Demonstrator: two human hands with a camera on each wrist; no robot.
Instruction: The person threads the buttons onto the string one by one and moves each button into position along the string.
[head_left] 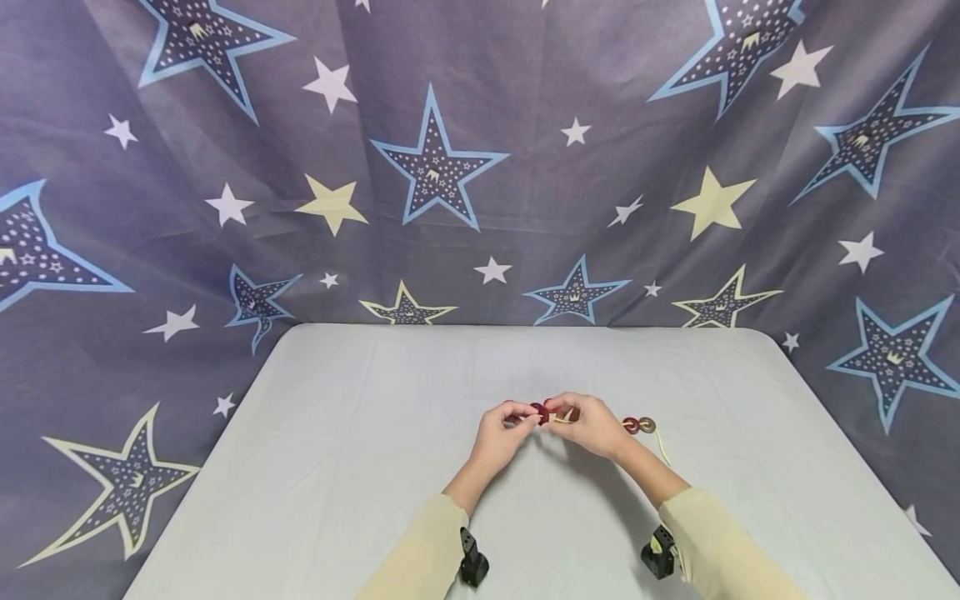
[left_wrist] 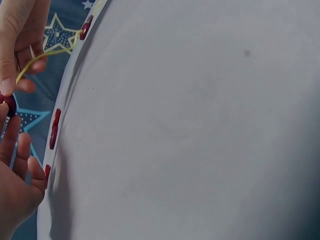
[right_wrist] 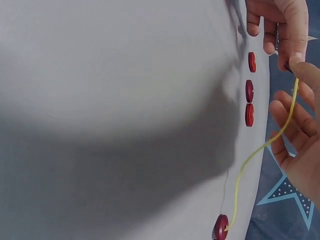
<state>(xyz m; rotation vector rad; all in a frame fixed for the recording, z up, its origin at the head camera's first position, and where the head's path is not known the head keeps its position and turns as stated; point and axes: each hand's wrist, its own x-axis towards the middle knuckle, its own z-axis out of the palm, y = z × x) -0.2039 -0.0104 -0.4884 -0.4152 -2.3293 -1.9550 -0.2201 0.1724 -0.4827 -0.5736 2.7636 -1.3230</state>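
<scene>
Above the middle of the table, my left hand pinches a round dark red button between thumb and fingertips. My right hand meets it from the other side, thumb and finger pinching the yellow cord close against the button. The cord's tip and the button's holes are hidden by the fingers. From the right hand the cord hangs down to a dark red button threaded on it. In the head view a brownish button lies beside that one, with a cord tail trailing from it.
Loose red buttons lie on the table beyond the hands, partly hidden in the head view. The pale cloth-covered table reaches back to a grey curtain with stars. Each forearm carries a small black camera.
</scene>
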